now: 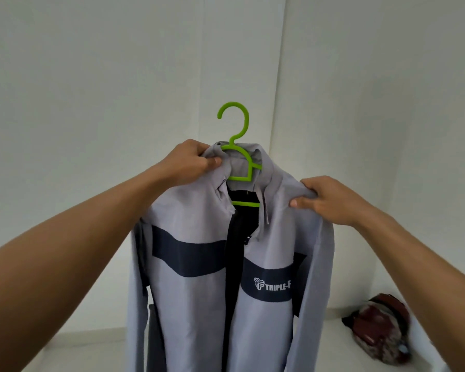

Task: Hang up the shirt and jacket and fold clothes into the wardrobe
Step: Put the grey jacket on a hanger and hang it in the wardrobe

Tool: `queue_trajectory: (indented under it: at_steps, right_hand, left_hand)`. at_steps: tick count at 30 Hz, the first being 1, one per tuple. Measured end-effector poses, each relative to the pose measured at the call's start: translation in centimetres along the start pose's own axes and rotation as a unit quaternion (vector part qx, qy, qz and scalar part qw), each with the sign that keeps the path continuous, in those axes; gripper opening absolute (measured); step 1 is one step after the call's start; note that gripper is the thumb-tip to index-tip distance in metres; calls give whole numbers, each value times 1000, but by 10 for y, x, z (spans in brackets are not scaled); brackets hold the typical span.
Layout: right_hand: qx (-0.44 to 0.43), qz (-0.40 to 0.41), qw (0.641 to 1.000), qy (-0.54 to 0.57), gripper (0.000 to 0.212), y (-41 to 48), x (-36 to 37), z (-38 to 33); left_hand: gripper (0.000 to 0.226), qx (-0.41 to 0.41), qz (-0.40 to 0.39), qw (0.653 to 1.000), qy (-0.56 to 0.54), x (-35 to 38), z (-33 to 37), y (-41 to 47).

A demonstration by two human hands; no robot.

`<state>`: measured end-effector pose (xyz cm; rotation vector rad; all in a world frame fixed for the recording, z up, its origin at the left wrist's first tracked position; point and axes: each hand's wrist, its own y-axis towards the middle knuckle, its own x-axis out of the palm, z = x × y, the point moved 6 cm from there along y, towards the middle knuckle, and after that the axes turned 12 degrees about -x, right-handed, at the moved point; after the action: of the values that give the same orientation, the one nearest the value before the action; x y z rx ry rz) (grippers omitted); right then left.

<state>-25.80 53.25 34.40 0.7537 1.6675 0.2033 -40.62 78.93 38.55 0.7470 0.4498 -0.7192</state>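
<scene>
The grey jacket point(199, 264) hangs mid-frame on a green hanger point(240, 179), its hook pointing to 12 o'clock and caught on no rail. The left hand point(188, 162), at 10 o'clock of the collar, pinches the collar cloth beside the hanger's neck, seemingly bearing the weight. The right hand point(330, 200), at 3 o'clock, grips the shoulder fabric, probably to seat it squarely over the hanger arm so it won't slip off. A dark red bundle point(379, 326) lies on the white ledge point(91, 345) at 4 o'clock
</scene>
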Motion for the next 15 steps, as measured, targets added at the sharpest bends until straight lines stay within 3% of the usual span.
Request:
queue_trajectory:
  at_steps: [3, 6, 15]
  right_hand:
    - [-7, 5, 1000, 7, 35, 2, -1, -8]
    - [-21, 4, 1000, 18, 44, 2, 1, -19]
    - [35, 131, 990, 24, 38, -53, -56, -14]
  left_hand:
    - [39, 18, -22, 1000, -4, 5, 3, 1]
    - [21, 45, -61, 997, 3, 16, 11, -1]
    - [26, 105, -169, 980, -17, 40, 33, -3]
